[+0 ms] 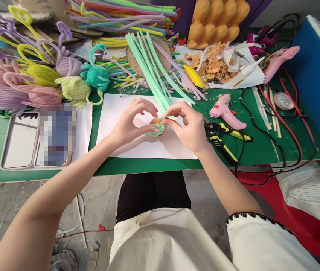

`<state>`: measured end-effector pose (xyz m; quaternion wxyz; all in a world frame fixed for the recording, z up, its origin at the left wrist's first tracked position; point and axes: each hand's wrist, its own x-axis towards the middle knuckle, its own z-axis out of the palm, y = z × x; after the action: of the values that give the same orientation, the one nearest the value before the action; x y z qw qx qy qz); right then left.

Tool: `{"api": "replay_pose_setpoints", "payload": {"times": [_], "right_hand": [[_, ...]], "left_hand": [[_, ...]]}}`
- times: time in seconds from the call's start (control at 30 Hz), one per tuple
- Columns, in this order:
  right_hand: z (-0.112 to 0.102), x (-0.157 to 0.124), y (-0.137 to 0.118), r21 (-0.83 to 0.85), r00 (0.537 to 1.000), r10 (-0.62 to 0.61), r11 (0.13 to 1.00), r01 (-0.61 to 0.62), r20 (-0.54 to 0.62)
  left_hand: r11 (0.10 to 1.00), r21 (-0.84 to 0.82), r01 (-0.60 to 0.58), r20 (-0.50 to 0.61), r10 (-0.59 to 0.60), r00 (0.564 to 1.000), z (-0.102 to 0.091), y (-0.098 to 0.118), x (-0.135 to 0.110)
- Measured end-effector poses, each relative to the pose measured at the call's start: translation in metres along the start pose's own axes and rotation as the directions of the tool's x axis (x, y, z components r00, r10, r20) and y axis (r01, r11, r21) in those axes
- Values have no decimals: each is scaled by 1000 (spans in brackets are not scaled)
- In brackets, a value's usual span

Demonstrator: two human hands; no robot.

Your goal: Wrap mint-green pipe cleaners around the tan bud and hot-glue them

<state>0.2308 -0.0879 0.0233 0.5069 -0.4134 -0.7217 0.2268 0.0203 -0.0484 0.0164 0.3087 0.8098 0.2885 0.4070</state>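
Observation:
My left hand (130, 122) and my right hand (189, 126) meet over a white sheet of paper (120, 145) on the green table. Between them is a small orange egg-shaped form (156, 122) partly wrapped in mint-green pipe cleaner. Left-hand fingers are curled round that form. The right hand's thumb and forefinger pinch the end of a mint-green pipe cleaner at the form. A bundle of mint-green pipe cleaners (148, 66) fans up and away from the form toward the back of the table.
Finished pipe-cleaner swans (72, 88) in purple, pink, yellow and teal stand at the left. A pink glue gun (224, 111), yellow-handled pliers (223, 141), cables and paper scraps (213, 64) lie at the right. A phone (57, 135) on a tray lies front left. Loose pipe cleaners fill the back.

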Motion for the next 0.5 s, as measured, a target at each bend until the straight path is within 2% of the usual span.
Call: {"api": "replay_pose_setpoints", "payload": {"times": [0.07,0.13,0.23,0.33,0.4,0.5], "right_hand": [[-1,-3,-2,-4,1000,5,1000,-5,-7],[-3,-5,-5,-13,1000,2,1000,-2,-1],[-6,-8,-10,-78,1000,8,997,-5,28],[-9,-16,-14,-142,998,-11,990,19,56],[-10,-22,-17,-158,996,-47,986,58,73],[-11,-31,-19,-175,991,-107,977,120,79]], "left_hand": [[988,-5,157,32,-157,987,-1,2,-1],[955,21,297,70,-298,952,-3,2,-1],[910,65,410,138,-415,899,-5,5,-2],[902,87,422,218,-431,876,-6,11,-3],[912,100,398,262,-410,873,-5,16,-4],[923,126,363,272,-384,882,-1,21,-7]]}}
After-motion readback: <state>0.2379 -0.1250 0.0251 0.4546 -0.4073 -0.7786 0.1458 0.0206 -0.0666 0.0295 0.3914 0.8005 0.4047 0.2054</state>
